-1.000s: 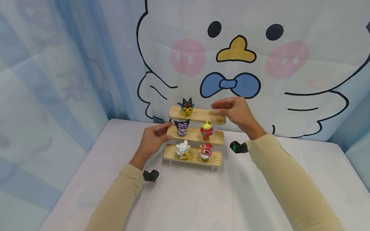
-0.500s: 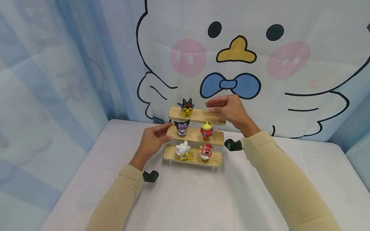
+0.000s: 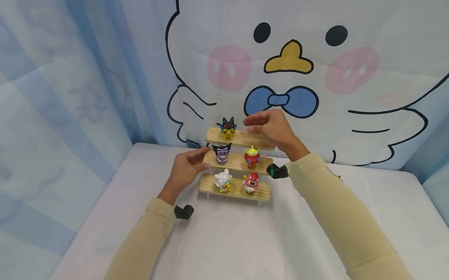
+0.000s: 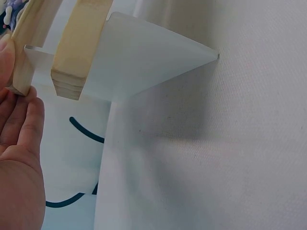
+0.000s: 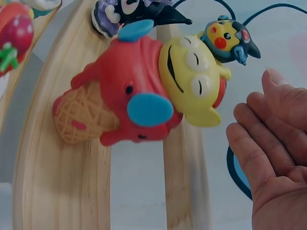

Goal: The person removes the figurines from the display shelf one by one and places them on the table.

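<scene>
A three-tier wooden display stand (image 3: 260, 164) has clear supports and carries several small figurines. My left hand (image 3: 182, 169) pinches the left end of its middle board; the left wrist view shows the thumb above and fingers below the wood (image 4: 21, 79). A yellow figurine with a black-eared hood (image 3: 228, 129) stands on the top board's left part. To its right, my right hand (image 3: 274, 128) hovers over that board with extended fingers, holding nothing visible. Below are a purple-and-black figurine (image 3: 222, 155) and a three-eyed, red-clad figurine (image 5: 139, 91) on the middle board.
The bottom board bears a white-and-yellow figurine (image 3: 223, 181) and a pink one (image 3: 251, 184). The stand is on a white cloth-covered table (image 3: 232, 241), before a printed curtain (image 3: 288, 79). Something small and yellowish (image 3: 339, 177) peeks out beyond the right sleeve.
My right hand has shifted left above the top board, closer to the black-hooded figurine. The left hand keeps its hold, and the stand and figurines stay in place.
</scene>
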A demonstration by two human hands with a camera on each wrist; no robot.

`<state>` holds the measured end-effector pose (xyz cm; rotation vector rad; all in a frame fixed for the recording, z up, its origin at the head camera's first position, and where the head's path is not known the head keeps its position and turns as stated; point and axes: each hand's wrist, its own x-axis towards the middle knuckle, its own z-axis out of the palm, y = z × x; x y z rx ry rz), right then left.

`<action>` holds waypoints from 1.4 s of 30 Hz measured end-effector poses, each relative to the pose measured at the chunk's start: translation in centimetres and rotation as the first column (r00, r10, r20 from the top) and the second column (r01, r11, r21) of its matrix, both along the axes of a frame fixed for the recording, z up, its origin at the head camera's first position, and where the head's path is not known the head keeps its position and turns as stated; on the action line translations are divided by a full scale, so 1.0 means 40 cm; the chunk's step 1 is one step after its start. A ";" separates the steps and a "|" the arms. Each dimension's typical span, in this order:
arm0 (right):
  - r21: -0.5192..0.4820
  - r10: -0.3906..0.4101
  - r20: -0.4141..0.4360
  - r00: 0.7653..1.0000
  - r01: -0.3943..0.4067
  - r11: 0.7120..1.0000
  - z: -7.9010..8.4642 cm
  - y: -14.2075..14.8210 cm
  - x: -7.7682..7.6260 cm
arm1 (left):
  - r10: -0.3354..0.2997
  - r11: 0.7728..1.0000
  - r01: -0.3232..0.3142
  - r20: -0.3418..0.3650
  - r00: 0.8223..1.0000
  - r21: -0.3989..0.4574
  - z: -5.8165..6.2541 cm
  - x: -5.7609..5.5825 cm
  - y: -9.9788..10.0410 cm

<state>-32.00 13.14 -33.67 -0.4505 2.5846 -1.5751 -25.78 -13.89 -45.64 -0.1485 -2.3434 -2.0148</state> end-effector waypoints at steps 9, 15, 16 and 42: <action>0.039 0.018 0.019 1.000 -0.019 0.999 0.013 -0.036 0.000 | 0.001 1.000 -0.001 0.008 1.000 -0.005 0.009 0.001 0.000; 0.036 0.029 0.046 0.999 -0.031 0.999 0.023 -0.065 0.001 | -0.002 1.000 0.002 0.006 1.000 -0.003 0.005 -0.003 0.001; 0.034 0.022 0.052 0.998 -0.024 0.999 0.025 -0.070 0.000 | -0.004 1.000 0.004 0.006 1.000 -0.005 0.004 -0.005 0.002; 0.042 -0.126 0.052 0.991 0.124 0.991 0.013 -0.156 0.007 | 0.001 1.000 -0.001 0.001 1.000 -0.011 0.003 -0.004 -0.002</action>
